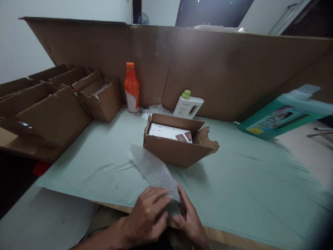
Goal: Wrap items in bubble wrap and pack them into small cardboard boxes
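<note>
At the near edge of the surface (234, 180), at six o'clock in the view, the left hand (145, 218) and the right hand (191, 222) meet over one end of a bubble wrap sheet (152, 166). Both have their grip clenched on that end; the sheet's free end lies flat on the pale green covering, pointing toward eleven o'clock. Just beyond it, at twelve o'clock from the hands, an open cardboard box (177, 146) holds a white carton (169, 132). Farther back, an orange bottle (131, 87) stands at eleven o'clock and a white jug with a green cap (187, 104) at one o'clock, both near the cardboard wall (221, 66). Empty cardboard boxes (57, 104) crowd ten o'clock; a teal package (283, 116) lies at two o'clock.
</note>
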Motion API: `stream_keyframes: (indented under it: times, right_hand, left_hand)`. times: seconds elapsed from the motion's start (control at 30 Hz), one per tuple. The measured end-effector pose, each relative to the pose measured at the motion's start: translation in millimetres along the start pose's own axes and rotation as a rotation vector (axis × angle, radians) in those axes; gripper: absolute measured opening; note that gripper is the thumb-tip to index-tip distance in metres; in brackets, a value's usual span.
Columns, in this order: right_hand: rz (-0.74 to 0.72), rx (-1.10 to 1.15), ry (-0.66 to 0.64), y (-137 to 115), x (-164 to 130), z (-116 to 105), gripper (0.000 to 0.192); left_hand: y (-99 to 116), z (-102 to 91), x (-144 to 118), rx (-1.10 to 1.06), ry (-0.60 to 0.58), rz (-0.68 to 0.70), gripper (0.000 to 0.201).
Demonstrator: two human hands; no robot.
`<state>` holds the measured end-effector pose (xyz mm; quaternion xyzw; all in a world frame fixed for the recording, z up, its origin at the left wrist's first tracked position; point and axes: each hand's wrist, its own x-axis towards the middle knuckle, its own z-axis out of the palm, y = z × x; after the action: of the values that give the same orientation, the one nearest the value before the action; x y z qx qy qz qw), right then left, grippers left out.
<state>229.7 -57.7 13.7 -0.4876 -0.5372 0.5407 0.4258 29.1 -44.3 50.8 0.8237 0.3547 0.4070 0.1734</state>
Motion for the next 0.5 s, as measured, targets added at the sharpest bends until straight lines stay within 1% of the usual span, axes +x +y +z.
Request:
stream_keyframes:
  times: [0.03,0.07,0.1,0.13,0.2,0.23,0.3,0.33,0.37,0.4,0.43,0.47,0.5]
  right_hand:
    - [0.03,0.025,0.012,-1.2,2.4,6.8,0.09]
    - [0.071,0.028,0.051,-3.0,6.0,10.4,0.081]
    - [0.111,0.012,0.104,-5.3,9.9,11.0,0.071]
    - [0.141,-0.015,0.159,-7.7,13.7,9.0,0.061]
    - [0.165,-0.063,0.234,-12.7,19.5,-0.6,0.05]
    - [0.17,-0.071,0.235,-15.2,21.4,-7.1,0.049]
    - [0.199,-0.087,0.168,-19.9,24.0,-21.6,0.046]
    - [0.219,-0.106,0.117,-21.7,25.1,-29.3,0.045]
    - [0.233,-0.133,0.068,-22.9,26.2,-37.2,0.044]
    - [0.238,-0.171,0.034,-23.3,27.1,-45.3,0.045]
    - [0.231,-0.224,0.027,-22.7,27.7,-53.6,0.046]
    - [0.22,-0.301,0.054,-21.2,27.6,-62.0,0.048]
    - [0.213,-0.402,0.11,-19.0,26.6,-70.2,0.05]
  left_hand:
    - [4.3,8.1,-1.5,-0.063,-0.064,0.013,0.027]
    - [6.7,12.2,-3.8,-0.121,-0.104,0.022,0.023]
    - [6.8,12.1,-6.6,-0.166,-0.116,0.024,0.02]
    - [4.1,8.3,-9.6,-0.188,-0.098,0.011,0.017]
    - [-9.8,-6.5,-15.0,-0.146,-0.002,-0.077,0.017]
    - [-20.4,-15.0,-16.9,-0.091,0.062,-0.14,0.018]
    - [-45.7,-28.3,-18.3,0.039,0.169,-0.278,0.024]
    - [-58.8,-31.6,-17.6,0.097,0.2,-0.341,0.029]
    - [-70.9,-32.3,-16.0,0.142,0.206,-0.395,0.036]
    - [-81.4,-30.4,-13.6,0.172,0.188,-0.442,0.044]
    - [-89.7,-26.6,-10.8,0.189,0.148,-0.483,0.053]
    - [-95.6,-21.5,-7.7,0.198,0.095,-0.516,0.06]
    - [-99.0,-15.7,-4.5,0.211,0.03,-0.54,0.065]
